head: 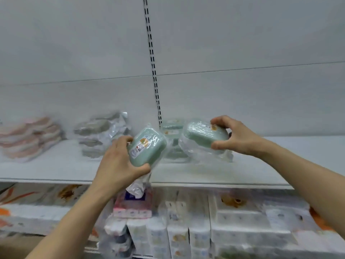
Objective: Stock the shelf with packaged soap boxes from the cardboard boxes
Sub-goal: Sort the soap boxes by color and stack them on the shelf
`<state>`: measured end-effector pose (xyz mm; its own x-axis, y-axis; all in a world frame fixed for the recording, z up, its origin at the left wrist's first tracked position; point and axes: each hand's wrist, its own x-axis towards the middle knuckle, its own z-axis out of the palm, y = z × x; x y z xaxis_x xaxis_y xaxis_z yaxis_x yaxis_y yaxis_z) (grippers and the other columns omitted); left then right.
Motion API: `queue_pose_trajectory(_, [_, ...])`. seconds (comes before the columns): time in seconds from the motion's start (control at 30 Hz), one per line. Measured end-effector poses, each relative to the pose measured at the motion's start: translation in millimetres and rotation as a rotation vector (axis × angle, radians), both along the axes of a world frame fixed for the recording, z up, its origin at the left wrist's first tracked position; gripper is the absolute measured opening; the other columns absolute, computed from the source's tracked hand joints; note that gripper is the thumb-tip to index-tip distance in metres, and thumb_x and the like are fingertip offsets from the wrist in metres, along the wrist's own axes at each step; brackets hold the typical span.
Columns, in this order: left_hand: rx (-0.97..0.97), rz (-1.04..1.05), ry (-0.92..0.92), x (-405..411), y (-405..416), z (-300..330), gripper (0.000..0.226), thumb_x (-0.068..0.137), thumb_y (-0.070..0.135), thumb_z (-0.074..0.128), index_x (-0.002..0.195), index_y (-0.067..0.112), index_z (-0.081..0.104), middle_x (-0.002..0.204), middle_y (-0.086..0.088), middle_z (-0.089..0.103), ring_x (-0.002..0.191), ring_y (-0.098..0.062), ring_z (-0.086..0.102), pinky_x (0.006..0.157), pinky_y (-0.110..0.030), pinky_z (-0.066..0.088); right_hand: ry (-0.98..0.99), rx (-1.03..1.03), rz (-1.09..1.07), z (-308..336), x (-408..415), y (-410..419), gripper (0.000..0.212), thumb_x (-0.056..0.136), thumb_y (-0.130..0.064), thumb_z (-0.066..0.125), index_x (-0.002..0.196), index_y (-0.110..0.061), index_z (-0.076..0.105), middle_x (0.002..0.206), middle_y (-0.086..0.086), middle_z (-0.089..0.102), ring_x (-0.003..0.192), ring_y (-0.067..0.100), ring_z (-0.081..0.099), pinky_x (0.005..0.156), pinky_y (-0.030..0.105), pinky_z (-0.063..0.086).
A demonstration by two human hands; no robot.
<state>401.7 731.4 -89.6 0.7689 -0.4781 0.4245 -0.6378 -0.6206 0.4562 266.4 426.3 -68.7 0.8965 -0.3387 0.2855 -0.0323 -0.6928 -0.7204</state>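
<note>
A person's left hand [119, 161] grips one plastic-wrapped green soap box [147, 148] above the white shelf [205, 172], while the right hand [237, 137] clasps a second box [203, 135] near the green stack [171, 128] already at the back. The placing step appears under way; next, each box likely needs setting down squarely beside that stack.

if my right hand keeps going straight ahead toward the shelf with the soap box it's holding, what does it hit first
Probably the stack of green soap boxes already on the shelf, just behind and left of the right hand and its wrapped soap box. Depth is hard to judge; it may pass them and reach the back panel.
</note>
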Motion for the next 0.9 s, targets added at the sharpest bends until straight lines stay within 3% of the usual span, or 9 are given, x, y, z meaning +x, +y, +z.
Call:
queue_pose_trajectory(0.13, [-0.056, 0.015, 0.042, 51.0, -12.6, 18.5, 0.092, 0.051, 0.052, 0.071, 0.134, 0.022, 0.043, 0.123, 0.001, 0.052, 0.109, -0.022, 0.053, 0.094, -0.044, 0.049, -0.001, -0.106, -0.015, 25.0, 73.7, -16.2, 0.061, 0.075, -0.023, 0.078, 0.128, -0.025, 0.050, 0.119, -0.003, 0.054, 0.103, 0.012, 0.057, 0.075, 0.012, 0.044])
queue_pose_trajectory(0.33, [-0.130, 0.001, 0.121, 104.6, -34.0, 24.2, 0.090, 0.050, 0.051, 0.068, 0.135, 0.029, 0.047, 0.119, 0.004, 0.058, 0.104, -0.017, 0.058, 0.091, -0.039, 0.051, 0.092, -0.240, 0.015, 32.2, 182.3, -36.5, 0.062, 0.072, -0.026, 0.081, 0.128, -0.021, 0.054, 0.119, 0.000, 0.054, 0.102, 0.017, 0.056, 0.086, 0.027, 0.050])
queue_pose_trajectory(0.53, [-0.152, -0.061, 0.178, 130.6, -42.6, 18.1, 0.088, 0.051, 0.049, 0.070, 0.134, 0.035, 0.045, 0.114, 0.009, 0.055, 0.104, -0.013, 0.056, 0.090, -0.035, 0.051, 0.199, -0.238, 0.051, 11.6, 226.6, -50.2, 0.063, 0.074, -0.025, 0.079, 0.131, -0.022, 0.054, 0.123, -0.001, 0.052, 0.105, 0.015, 0.054, 0.086, 0.022, 0.044])
queue_pose_trajectory(0.63, [-0.200, -0.086, 0.207, 136.6, -46.0, 16.8, 0.091, 0.050, 0.049, 0.073, 0.135, 0.036, 0.043, 0.118, 0.009, 0.053, 0.103, -0.009, 0.056, 0.086, -0.029, 0.049, 0.236, -0.293, 0.060, 7.7, 225.2, -50.2, 0.061, 0.081, -0.029, 0.074, 0.137, -0.022, 0.050, 0.128, 0.003, 0.047, 0.120, 0.022, 0.044, 0.103, 0.033, 0.038])
queue_pose_trajectory(0.73, [-0.318, -0.102, 0.303, 132.9, -55.2, 21.5, 0.093, 0.062, 0.038, 0.082, 0.142, 0.036, 0.036, 0.121, 0.009, 0.049, 0.100, 0.000, 0.055, 0.077, -0.022, 0.046, 0.272, -0.389, 0.044, 8.9, 217.0, -44.1, 0.060, 0.087, -0.036, 0.068, 0.141, -0.022, 0.046, 0.141, 0.007, 0.038, 0.134, 0.027, 0.025, 0.110, 0.039, 0.025])
queue_pose_trajectory(0.8, [-0.450, -0.100, 0.401, 125.0, -64.6, 29.8, 0.093, 0.062, 0.034, 0.080, 0.143, 0.034, 0.033, 0.119, 0.007, 0.050, 0.098, -0.005, 0.058, 0.079, -0.028, 0.053, 0.152, -0.369, -0.004, 11.9, 207.6, -34.8, 0.065, 0.089, -0.041, 0.065, 0.146, -0.027, 0.038, 0.149, 0.001, 0.032, 0.139, 0.018, 0.018, 0.114, 0.036, 0.022])
queue_pose_trajectory(0.9, [-0.757, -0.133, 0.686, 112.2, -80.5, 43.6, 0.077, 0.069, 0.027, 0.079, 0.136, 0.021, 0.041, 0.120, -0.003, 0.057, 0.098, -0.017, 0.066, 0.080, -0.043, 0.060, -0.279, -0.115, -0.009, 18.9, 185.3, -4.0, 0.049, 0.094, -0.039, 0.059, 0.139, -0.027, 0.046, 0.137, -0.008, 0.047, 0.126, 0.006, 0.040, 0.106, 0.029, 0.036])
